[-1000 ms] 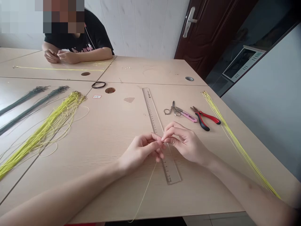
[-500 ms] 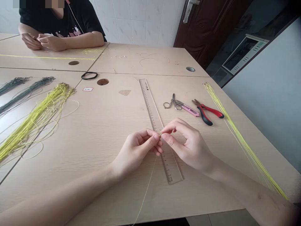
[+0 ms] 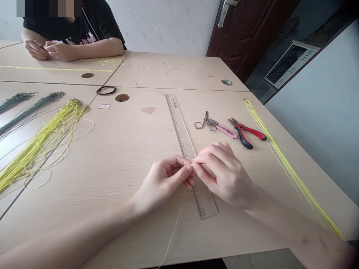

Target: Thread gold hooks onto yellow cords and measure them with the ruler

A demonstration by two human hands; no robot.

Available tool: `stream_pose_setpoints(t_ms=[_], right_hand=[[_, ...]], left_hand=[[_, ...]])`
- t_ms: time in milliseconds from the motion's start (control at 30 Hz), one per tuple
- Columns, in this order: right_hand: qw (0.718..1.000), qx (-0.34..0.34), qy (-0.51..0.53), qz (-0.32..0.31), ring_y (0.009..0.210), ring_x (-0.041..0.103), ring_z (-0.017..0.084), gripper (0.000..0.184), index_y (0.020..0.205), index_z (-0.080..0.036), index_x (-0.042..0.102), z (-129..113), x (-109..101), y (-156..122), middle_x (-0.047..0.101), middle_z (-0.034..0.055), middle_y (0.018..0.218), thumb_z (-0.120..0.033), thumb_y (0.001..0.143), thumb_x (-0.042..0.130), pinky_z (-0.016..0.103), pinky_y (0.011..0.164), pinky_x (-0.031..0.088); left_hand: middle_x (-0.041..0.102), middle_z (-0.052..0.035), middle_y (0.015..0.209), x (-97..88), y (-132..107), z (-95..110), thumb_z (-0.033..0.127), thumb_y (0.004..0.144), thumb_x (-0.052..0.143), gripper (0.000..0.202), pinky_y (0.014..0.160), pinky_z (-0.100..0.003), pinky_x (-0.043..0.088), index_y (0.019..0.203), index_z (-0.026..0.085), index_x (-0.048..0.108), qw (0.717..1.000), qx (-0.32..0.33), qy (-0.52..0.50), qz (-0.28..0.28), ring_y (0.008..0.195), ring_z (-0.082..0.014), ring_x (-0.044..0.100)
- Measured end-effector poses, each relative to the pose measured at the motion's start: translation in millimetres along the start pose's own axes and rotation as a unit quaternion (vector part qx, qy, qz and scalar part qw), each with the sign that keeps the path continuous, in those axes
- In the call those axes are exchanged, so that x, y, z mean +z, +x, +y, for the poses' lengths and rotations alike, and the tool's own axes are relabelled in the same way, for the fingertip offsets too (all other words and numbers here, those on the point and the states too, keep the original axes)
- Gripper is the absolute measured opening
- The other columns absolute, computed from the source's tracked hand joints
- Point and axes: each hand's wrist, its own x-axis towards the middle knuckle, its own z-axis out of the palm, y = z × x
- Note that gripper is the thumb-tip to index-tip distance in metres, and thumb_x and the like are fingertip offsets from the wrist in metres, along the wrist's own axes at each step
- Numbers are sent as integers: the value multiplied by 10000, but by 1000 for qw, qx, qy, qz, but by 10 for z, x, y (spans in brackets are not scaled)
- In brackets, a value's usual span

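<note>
A pale wood-grain table [image 3: 117, 149] fills the tiled room, with a dark door [image 3: 241, 33] beyond and a co-worker's hands [image 3: 53, 50] at the far end. Yellow cord bundles [image 3: 42, 149] lie left; red-handled pliers [image 3: 244, 133] and a clear ruler [image 3: 179, 125] lie nearer. The left hand [image 3: 165, 179] and right hand [image 3: 224, 173] are closed, fingertips pinching a tiny gold fitting [image 3: 192, 163] above the ruler. A small label's [image 3: 104, 106] writing is unreadable.

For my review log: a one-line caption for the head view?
Left hand and right hand pinch a small gold fitting on yellow cord above a ruler.
</note>
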Motion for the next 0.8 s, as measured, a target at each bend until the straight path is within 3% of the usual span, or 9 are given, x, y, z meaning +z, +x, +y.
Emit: stream_pose_setpoints(t_ms=[267,400,500,633,800], right_hand=[[996,-58,-64,-2,732,495,173,111,777,-157,559,35,-18,-17,589,45,752,-103,847,491,357,738,356],[998,-18,-59,19,755,525,190,118,816,-149,574,131,-73,-3,605,65,766,-116,852,466,379,762,392],[999,12,-36,-29,971,565,215,203,1017,-110,582,148,-46,20,646,114,995,-148,871,446,385,880,431],[991,11,-23,-132,1123,541,244,300,1138,-100,578,-19,3,-9,617,127,1182,-209,876,479,437,993,409],[988,16,-23,-150,1059,582,270,299,1084,-63,630,-465,-60,-327,645,152,1131,-199,861,483,398,956,466]], left_hand=[[605,10,603,-12,11,-18,259,846,556,177,590,-207,450,711,146,575,1000,8,-6,14,562,-93,550],[602,5,642,-32,27,-62,284,854,540,177,562,-208,450,736,153,555,997,17,-42,62,577,-95,547],[596,6,685,-68,60,-76,291,849,544,170,610,-208,462,744,158,554,990,48,-68,117,637,-97,556],[602,7,721,-171,133,-81,309,839,555,173,740,-243,477,742,165,546,975,93,-83,184,711,-107,567],[603,3,726,-268,214,-74,332,809,576,191,831,-294,475,724,161,564,966,118,-75,218,770,-130,584]])
